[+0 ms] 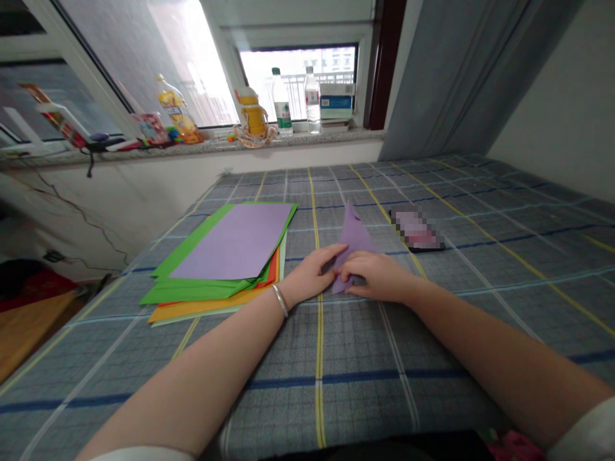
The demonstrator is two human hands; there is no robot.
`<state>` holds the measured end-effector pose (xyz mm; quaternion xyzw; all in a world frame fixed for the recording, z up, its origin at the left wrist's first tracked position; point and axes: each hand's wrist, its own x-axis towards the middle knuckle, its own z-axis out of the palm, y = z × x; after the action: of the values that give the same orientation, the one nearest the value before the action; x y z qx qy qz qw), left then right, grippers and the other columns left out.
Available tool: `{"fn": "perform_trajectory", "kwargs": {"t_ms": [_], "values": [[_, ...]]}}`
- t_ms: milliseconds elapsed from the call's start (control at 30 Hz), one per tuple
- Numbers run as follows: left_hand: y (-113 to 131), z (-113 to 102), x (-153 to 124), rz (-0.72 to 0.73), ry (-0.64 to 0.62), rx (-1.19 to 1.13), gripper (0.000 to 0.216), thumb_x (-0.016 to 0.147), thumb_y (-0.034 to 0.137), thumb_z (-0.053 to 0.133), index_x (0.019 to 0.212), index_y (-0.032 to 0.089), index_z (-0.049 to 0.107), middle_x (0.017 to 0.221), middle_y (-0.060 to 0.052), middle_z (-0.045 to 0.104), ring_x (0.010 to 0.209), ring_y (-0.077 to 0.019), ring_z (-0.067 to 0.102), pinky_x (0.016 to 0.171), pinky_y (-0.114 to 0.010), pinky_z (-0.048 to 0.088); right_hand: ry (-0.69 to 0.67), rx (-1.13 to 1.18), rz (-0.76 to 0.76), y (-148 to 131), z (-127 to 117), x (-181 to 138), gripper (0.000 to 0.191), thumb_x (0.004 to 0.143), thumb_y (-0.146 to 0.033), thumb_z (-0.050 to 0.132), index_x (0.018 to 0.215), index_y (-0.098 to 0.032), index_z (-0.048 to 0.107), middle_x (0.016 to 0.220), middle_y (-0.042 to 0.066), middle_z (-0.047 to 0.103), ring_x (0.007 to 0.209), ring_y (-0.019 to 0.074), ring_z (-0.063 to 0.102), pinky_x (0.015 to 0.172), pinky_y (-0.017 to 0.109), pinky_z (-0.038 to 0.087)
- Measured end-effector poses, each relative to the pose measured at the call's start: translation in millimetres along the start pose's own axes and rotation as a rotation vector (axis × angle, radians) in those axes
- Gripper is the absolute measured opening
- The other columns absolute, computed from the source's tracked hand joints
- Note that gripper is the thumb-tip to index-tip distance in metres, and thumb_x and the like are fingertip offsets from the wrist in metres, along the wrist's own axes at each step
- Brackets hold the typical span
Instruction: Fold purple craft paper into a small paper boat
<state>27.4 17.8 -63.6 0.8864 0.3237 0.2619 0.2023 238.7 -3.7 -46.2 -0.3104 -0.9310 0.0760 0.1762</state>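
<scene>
Both hands meet over a folded purple paper [356, 236] lying on the checked sheet [480, 269] of the bed. The left hand [311, 273], with a silver bangle [280, 299] at its wrist, and the right hand [378, 276] each grasp the paper's near end with their fingers, while its pointed tip stands up at 12 o'clock from them. A stack of coloured sheets [225, 253] lies at 10 o'clock from the hands, and a pixelated flat object [417, 230] lies at 2 o'clock.

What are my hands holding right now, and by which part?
The folded purple paper: right hand pinches its near end, left hand presses its left edge.
</scene>
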Motion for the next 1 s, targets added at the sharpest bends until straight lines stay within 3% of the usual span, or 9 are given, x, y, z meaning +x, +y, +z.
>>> {"fn": "perform_trajectory", "kwargs": {"t_ms": [200, 300, 400, 533, 733, 1000], "values": [[8.3, -1.2, -1.6, -0.058, -0.153, 0.273, 0.056, 0.088, 0.022, 0.048, 0.143, 0.023, 0.038, 0.148, -0.013, 0.041, 0.138, -0.0277, 0.036, 0.113, -0.062, 0.020, 0.025, 0.137, -0.057, 2.0, -0.5, -0.4, 0.009, 0.075, -0.014, 0.064, 0.081, -0.021, 0.064, 0.096, 0.004, 0.069, 0.097, 0.0195, 0.060, 0.088, 0.033, 0.046], [11.4, -2.7, -4.2, -0.077, -0.181, 0.389, 0.051, 0.093, 0.031, 0.047, 0.142, 0.021, 0.041, 0.155, -0.017, 0.026, 0.141, -0.0316, 0.029, 0.112, -0.061, 0.021, 0.022, 0.144, -0.087, 4.9, 1.0, 0.0, 0.005, 0.078, -0.016, 0.064, 0.080, -0.021, 0.065, 0.097, 0.004, 0.069, 0.099, 0.0194, 0.060, 0.091, 0.035, 0.045], [11.6, -6.8, -6.2, -0.055, -0.264, 0.439, 0.052, 0.094, 0.040, 0.047, 0.142, 0.020, 0.042, 0.155, -0.017, 0.025, 0.142, -0.0326, 0.027, 0.114, -0.057, 0.023, 0.028, 0.154, -0.092, 8.3, 2.3, -0.2, 0.006, 0.080, -0.017, 0.063, 0.081, -0.022, 0.066, 0.101, 0.003, 0.070, 0.104, 0.0196, 0.060, 0.094, 0.036, 0.043], [10.5, -14.5, -5.1, -0.046, -0.394, 0.439, 0.057, 0.095, 0.044, 0.045, 0.145, 0.022, 0.035, 0.156, -0.011, 0.027, 0.144, -0.0314, 0.022, 0.115, -0.056, 0.018, 0.043, 0.175, -0.066, 10.5, 3.5, 0.1, 0.005, 0.082, -0.018, 0.063, 0.080, -0.022, 0.066, 0.103, 0.004, 0.070, 0.103, 0.0190, 0.060, 0.096, 0.036, 0.042], [10.6, -21.5, -2.0, -0.111, -0.472, 0.378, 0.064, 0.091, 0.038, 0.052, 0.148, 0.022, 0.030, 0.158, -0.008, 0.021, 0.147, -0.0296, 0.014, 0.118, -0.052, 0.013, 0.055, 0.146, 0.063, 11.0, 10.3, 4.2, 0.005, 0.083, -0.022, 0.062, 0.080, -0.021, 0.066, 0.100, 0.006, 0.068, 0.102, 0.0210, 0.058, 0.093, 0.039, 0.042], [2.5, -21.3, -2.6, -0.102, -0.428, 0.237, 0.065, 0.086, 0.030, 0.056, 0.147, 0.023, 0.033, 0.157, -0.010, 0.023, 0.146, -0.0319, 0.014, 0.116, -0.057, 0.014, 0.027, 0.088, 0.161, 8.5, 14.6, 6.8, 0.009, 0.086, -0.027, 0.060, 0.084, -0.020, 0.066, 0.099, 0.006, 0.065, 0.100, 0.0215, 0.057, 0.092, 0.039, 0.041]]}}
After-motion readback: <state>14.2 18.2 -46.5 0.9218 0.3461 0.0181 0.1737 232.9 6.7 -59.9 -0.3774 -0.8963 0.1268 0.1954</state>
